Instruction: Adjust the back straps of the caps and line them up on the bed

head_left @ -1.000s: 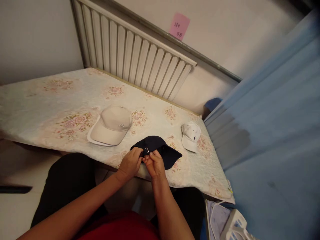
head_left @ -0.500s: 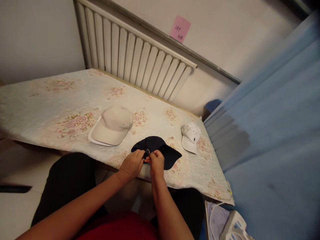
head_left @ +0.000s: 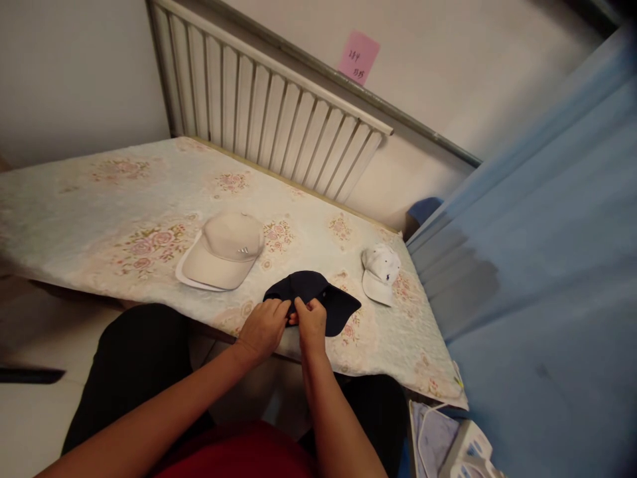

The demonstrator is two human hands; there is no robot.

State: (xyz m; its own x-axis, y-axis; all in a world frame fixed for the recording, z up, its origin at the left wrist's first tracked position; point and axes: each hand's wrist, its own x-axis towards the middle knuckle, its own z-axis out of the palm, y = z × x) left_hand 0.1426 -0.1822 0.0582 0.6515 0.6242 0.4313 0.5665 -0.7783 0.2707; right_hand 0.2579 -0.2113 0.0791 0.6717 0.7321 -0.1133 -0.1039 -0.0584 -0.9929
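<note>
At the left, a beige baseball cap (head_left: 231, 242) is laid on the floral cover (head_left: 298, 212), with a white brim (head_left: 180, 272) visible under its own. Next, near the cover's front edge, a dark navy baseball cap (head_left: 303, 282), brim pointed rightward, is gripped by the left hand (head_left: 263, 325) and pinched by the fingers of the right hand (head_left: 312, 324) just beside it. Farther right, a white baseball cap (head_left: 381, 271) is set near the blue curtain (head_left: 547, 265).

the flowered cloth (head_left: 313, 242) carries a beige cap (head_left: 226, 245) over a white brim (head_left: 181, 273), left; a white cap (head_left: 382, 267), right; and between them, nearer the front, a dark cap (head_left: 304, 285).
</note>
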